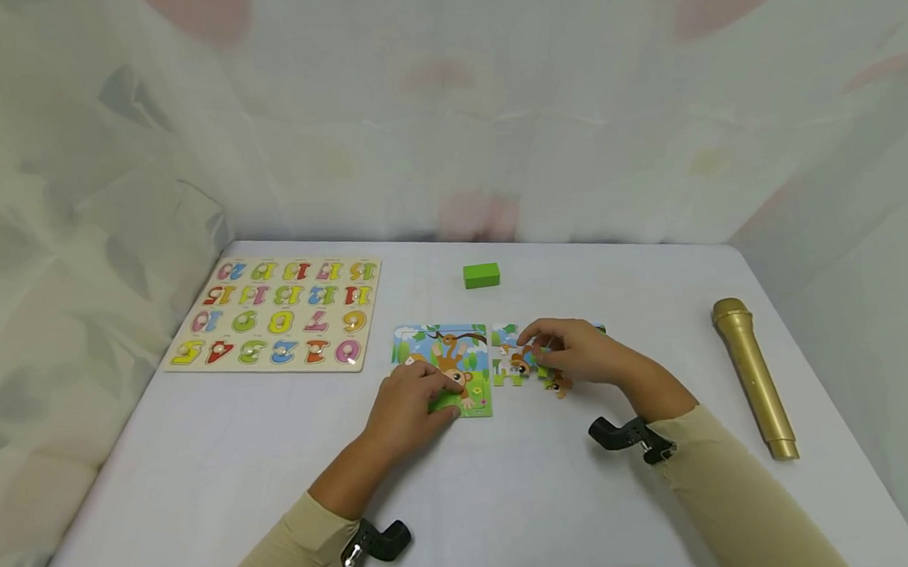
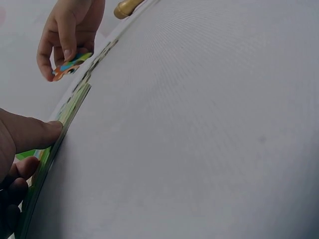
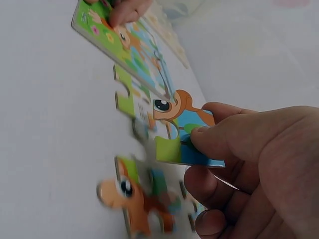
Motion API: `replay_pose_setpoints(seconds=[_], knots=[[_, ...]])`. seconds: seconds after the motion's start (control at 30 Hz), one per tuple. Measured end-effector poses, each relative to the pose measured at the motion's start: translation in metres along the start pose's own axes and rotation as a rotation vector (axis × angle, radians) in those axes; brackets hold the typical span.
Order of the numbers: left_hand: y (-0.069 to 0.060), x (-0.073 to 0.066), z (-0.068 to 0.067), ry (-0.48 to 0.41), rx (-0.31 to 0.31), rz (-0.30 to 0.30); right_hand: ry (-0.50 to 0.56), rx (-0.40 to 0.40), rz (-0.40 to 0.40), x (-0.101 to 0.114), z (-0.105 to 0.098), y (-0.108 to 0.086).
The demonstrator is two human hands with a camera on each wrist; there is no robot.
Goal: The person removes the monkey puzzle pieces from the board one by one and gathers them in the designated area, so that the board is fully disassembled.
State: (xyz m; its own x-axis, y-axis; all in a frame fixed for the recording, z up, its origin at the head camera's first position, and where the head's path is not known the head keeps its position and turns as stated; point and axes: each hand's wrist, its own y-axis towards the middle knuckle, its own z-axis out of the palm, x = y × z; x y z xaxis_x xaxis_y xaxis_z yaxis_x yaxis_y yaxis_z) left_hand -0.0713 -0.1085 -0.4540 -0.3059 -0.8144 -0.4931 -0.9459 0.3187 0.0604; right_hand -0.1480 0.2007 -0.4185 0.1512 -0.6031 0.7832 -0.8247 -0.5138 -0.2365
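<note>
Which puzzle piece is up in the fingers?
The puzzle piece pinched by the right hand, showing an eye beside blue and green; the other loose pieces lie on the table.

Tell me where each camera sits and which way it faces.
Head: on the head, facing forward and down at the table; sleeves, left hand and right hand show.
Left wrist: on the left wrist, looking past that hand's thumb and fingers at the monkey board, toward the right hand.
Right wrist: on the right wrist, looking along that hand, which pinches a piece, toward the left hand's fingers.
Both wrist views share the monkey board, the pinched piece and parts of both hands.
</note>
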Motion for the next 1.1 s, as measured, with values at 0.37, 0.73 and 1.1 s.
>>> replay_pose_setpoints(seconds=[0.37, 0.73, 1.1], knots=[[0.001, 0.0, -0.002, -0.019, 0.0, -0.015, -0.1, -0.065, -0.007, -0.024, -0.014, -0.024], [0.0, 0.0, 0.0, -0.014, 0.016, -0.02, -0.147, -0.088, 0.012, -0.042, -0.027, -0.047], [-0.001, -0.001, 0.001, 0.006, -0.003, 0.0, -0.198, -0.163, -0.02, -0.059, -0.029, -0.058]])
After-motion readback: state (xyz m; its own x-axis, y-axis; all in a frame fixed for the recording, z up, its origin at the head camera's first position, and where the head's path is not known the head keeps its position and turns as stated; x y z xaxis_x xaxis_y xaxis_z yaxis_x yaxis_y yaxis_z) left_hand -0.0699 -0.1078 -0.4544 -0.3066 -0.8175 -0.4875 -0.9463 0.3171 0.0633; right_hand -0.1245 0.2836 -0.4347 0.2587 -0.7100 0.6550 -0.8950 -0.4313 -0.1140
